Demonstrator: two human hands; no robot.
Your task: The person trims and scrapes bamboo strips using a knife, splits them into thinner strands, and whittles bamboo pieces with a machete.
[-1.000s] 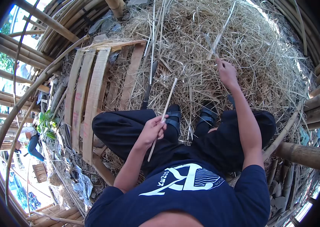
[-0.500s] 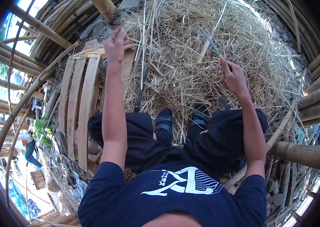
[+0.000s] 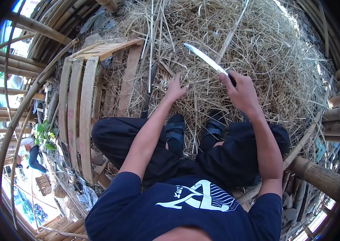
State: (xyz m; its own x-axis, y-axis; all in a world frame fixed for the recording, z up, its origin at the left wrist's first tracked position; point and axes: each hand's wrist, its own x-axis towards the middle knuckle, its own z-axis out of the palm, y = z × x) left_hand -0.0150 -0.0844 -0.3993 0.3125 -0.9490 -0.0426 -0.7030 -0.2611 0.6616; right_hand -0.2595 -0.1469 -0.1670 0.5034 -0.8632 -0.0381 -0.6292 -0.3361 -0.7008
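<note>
My right hand (image 3: pixel 242 90) is closed around the handle of a knife (image 3: pixel 204 57), whose long, slightly curved blade points up and to the left above the shavings. My left hand (image 3: pixel 176 89) is low over the pile, thumb and forefinger apart, with nothing visible in it. Thin bamboo strips (image 3: pixel 151 48) lie just beyond the left hand. Beside it rests a long dark bladed object (image 3: pixel 150 90), partly covered by shavings. Behind the knife a wider pale strip (image 3: pixel 232 34) lies across the heap.
Bamboo shavings (image 3: pixel 266 60) cover the ground around my sandalled feet (image 3: pixel 175 130). At left stands a slatted wooden crate (image 3: pixel 85 108) with split pieces on top. Bamboo poles (image 3: pixel 318 176) enclose the space. Another person (image 3: pixel 33 156) is outside at far left.
My left hand has come from above the crate down and right to the shavings. The knife has swung lower, its blade turned flatter and now bright. The view has shifted slightly.
</note>
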